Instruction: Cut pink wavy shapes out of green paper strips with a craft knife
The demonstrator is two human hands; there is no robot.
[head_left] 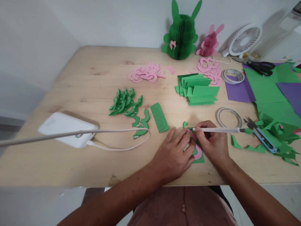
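Note:
My right hand (pixel 213 141) grips a white pen (pixel 218 129), its tip over the upper part of a green paper strip (pixel 199 160). On that strip lies a curved pink paper cutout (pixel 198 153). My left hand (pixel 175 152) rests over the cutout and strip, fingers stretched out and lying on them, so part of both is hidden. Just left of my hands is a green paper piece with a drawn outline (pixel 160 117). Wavy green cutouts (pixel 124 102) are piled farther left, and folded green strips (pixel 198 88) stand beyond my hands.
Pink cutouts (pixel 147 73) lie toward the back. A green paper rabbit (pixel 182 37) stands by the wall near a pink one (pixel 209 44) and a small fan (pixel 245 40). Thread snips (pixel 262 138) lie among green scraps at right. A cable (pixel 70 135) crosses the power bank (pixel 61 125).

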